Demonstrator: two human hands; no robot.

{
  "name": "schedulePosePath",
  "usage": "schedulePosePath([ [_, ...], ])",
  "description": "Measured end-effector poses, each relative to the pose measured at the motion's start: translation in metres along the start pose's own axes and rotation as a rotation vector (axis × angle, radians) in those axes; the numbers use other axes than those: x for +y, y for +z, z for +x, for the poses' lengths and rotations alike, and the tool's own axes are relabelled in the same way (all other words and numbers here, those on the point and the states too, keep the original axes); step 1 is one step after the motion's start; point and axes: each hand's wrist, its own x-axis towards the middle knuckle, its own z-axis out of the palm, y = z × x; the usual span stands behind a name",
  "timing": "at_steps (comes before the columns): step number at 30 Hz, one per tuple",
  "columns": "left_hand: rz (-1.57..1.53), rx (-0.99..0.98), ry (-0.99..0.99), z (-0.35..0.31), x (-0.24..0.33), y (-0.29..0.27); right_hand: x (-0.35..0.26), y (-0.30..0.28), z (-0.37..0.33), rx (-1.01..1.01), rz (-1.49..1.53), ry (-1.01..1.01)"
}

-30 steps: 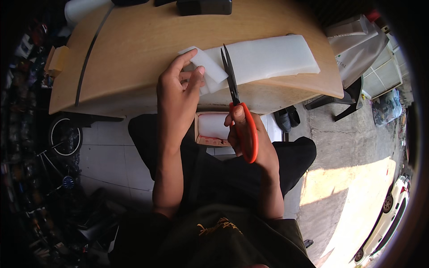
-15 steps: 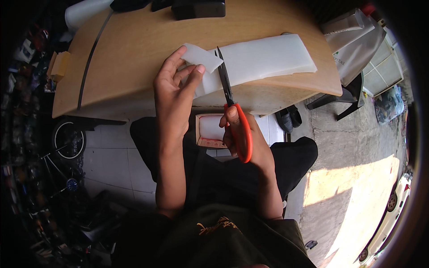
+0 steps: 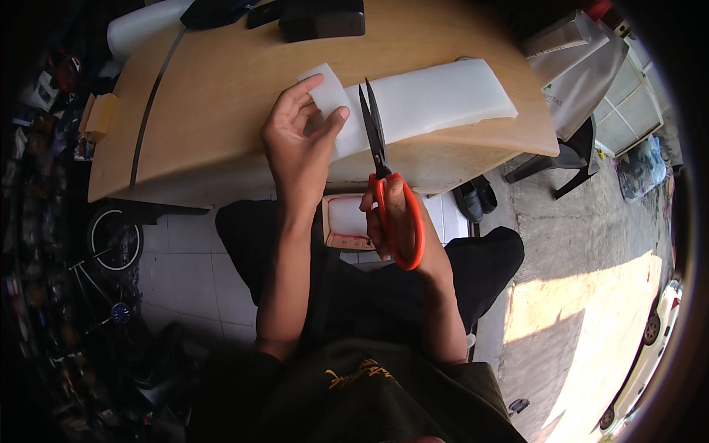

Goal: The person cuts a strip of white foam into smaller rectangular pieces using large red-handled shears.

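a line of slanted, script-like lettering in yellow-gold runs across the dark shirt that the person wears. on the pale plastic bag at the right of the desk, part of a line of grey capital letters shows beneath a small green mark. reddish print on the small cardboard box is too small to make out.

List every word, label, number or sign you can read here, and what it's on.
Dark shirt: yellow script-style lettering; wording not copied out.
Pale bag at right: printed lettering, partly visible; wording not copied out.
Open box below the desk: reddish marks, too small to tell whether they are text.
Scissors and white sheet: no lettering visible.
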Motion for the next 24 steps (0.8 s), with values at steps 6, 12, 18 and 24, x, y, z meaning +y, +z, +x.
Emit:
schedulePosePath([
  [6,-0.140,0.008,0.020,0.022,0.000,-0.008,0.001,-0.017,-0.034,0.012,0.126,-0.140],
  [12,-0.207,-0.002,-0.121,0.038,0.008,-0.011,-0.003,-0.021,-0.048,-0.113,0.010,0.072],
  [18,-0.257,-0.013,-0.125,0.045,0.005,-0.012,-0.019,-0.003,-0.017,-0.118,-0.016,0.182],
  [24,-0.284,-0.018,-0.121,0.049,0.015,-0.017,-0.037,-0.001,0.011,-0.049,0.093,0.197],
])
